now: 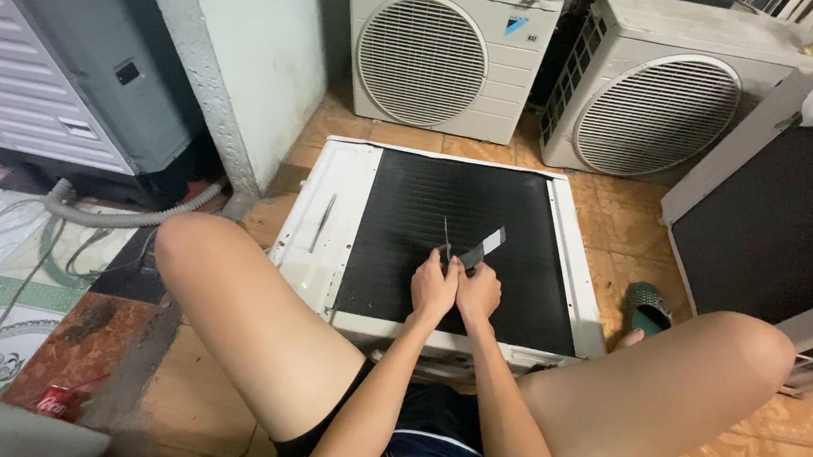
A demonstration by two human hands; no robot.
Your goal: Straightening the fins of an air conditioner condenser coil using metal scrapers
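Bare knees (229,273) frame the view, spread either side of a white unit (345,204) lying flat on the tiled floor (620,212). Left hand (432,293) and right hand (479,292) touch over its black fins (428,201). Left grip pinches a thin blade (445,236); right grip clenches a flat comb (482,247). Two fan units (424,61) stand behind.

Bare arms and legs, dark navy shorts (432,453) with white stripe
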